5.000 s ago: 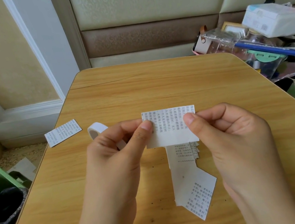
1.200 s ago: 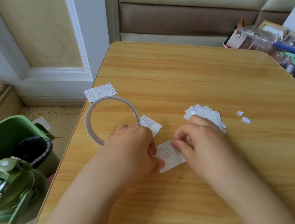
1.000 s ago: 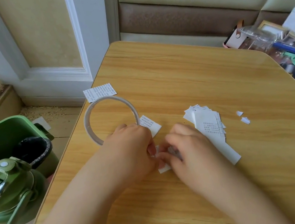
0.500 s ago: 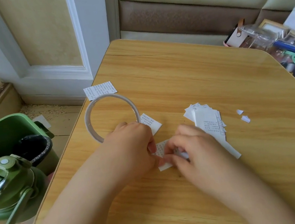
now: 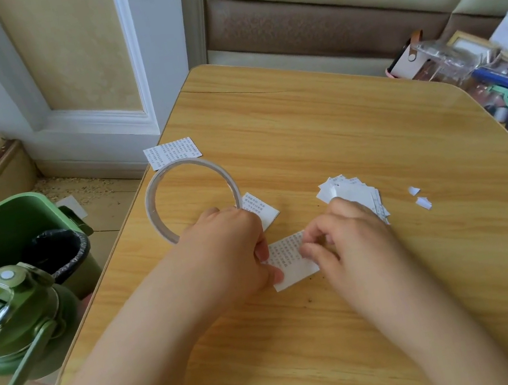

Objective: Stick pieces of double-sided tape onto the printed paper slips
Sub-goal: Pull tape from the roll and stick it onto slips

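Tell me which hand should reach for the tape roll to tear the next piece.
Left. The left hand lies right beside the tape roll; the right hand sits farther off, by the slip.

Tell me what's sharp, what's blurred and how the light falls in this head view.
Head view: soft, even daylight, no hard shadows or glare; the slip between the hands and the tape ring look sharp; clutter at the right edge is smeared; wide-angle bending at the edges.

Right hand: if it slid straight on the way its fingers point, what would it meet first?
The right hand points left across the printed slip under its fingertips. Going on, it would probably meet the left hand holding that slip's far edge.
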